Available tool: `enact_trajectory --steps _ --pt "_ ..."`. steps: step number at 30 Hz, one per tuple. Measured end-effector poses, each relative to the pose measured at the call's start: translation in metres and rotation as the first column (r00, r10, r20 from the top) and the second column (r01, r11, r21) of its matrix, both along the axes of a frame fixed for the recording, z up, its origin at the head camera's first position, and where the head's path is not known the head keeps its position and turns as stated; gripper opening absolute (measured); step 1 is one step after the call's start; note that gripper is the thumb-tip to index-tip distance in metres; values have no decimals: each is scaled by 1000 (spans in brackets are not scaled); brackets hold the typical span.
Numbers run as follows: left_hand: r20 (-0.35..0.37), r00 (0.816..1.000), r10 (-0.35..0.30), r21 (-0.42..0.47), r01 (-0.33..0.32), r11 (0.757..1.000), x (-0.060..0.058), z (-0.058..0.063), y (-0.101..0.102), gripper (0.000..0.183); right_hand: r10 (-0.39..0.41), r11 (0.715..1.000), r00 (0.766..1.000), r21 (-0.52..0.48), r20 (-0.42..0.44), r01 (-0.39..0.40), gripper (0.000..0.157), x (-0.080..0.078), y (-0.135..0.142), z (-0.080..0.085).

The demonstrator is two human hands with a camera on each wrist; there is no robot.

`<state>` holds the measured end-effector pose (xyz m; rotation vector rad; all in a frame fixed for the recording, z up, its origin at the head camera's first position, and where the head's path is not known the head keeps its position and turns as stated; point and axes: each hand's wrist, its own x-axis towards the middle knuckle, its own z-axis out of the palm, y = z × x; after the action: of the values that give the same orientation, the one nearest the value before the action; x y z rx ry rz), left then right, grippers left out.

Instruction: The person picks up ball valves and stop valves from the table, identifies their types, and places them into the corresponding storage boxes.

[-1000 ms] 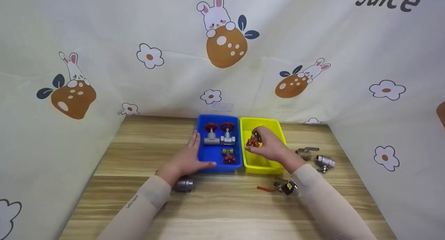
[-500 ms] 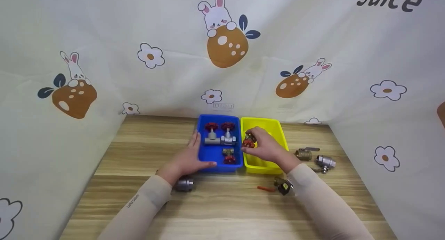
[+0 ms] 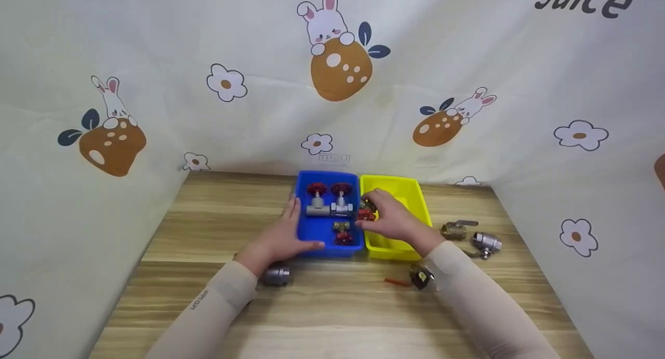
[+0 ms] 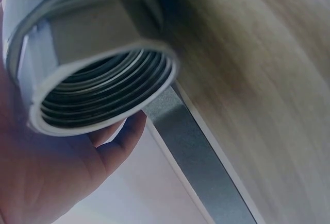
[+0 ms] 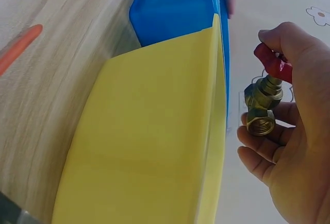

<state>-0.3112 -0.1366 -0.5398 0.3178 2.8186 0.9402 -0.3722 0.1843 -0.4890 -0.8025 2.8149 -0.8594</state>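
My right hand (image 3: 392, 216) grips a brass gate valve with a red handwheel (image 3: 366, 213) above the side where the two bins meet. In the right wrist view the thumb lies on the red wheel and the fingers curl under the brass body (image 5: 264, 98). Along the left side of the blue bin (image 3: 327, 242) rests my left hand (image 3: 278, 239), fingers straight, thumb over the front rim. That bin holds two grey-silver valves (image 3: 318, 208) with red wheels and a small brass valve (image 3: 342, 234). The yellow bin (image 3: 397, 252) stands beside it.
A steel ball valve (image 3: 277, 275) lies by my left wrist; its threaded end (image 4: 103, 90) fills much of the left wrist view. To the right are a brass lever valve (image 3: 454, 230), a steel one (image 3: 487, 242), and an orange-handled valve (image 3: 420, 277) near my right sleeve.
My right hand has moved left with the brass gate valve, from over the yellow bin toward the blue bin's edge. The left hand has stayed in place.
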Motion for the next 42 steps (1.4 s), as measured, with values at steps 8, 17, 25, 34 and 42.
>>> enact_trajectory --steps 8,17,25,34,42 --pt "8 1000 1 -9 -1 1000 -1 0 0 147 15 1000 1000 19 18 -15 67 -1 -11 5" --pt "-2 1000 -11 13 11 1000 0 1 1 144 61 996 998 65 9 -62 71 -1 -22 6" --pt "-27 999 -17 21 18 1000 1 2 1 140 90 992 996 93 9 -91 73 -1 -29 9" --pt "-19 1000 -19 1 19 1000 0 2 1 147 122 980 992 157 11 -122 76 0 -37 13" --pt "-8 1000 -18 2 18 1000 1 4 0 149 144 970 989 194 25 -146 75 0 -46 18"
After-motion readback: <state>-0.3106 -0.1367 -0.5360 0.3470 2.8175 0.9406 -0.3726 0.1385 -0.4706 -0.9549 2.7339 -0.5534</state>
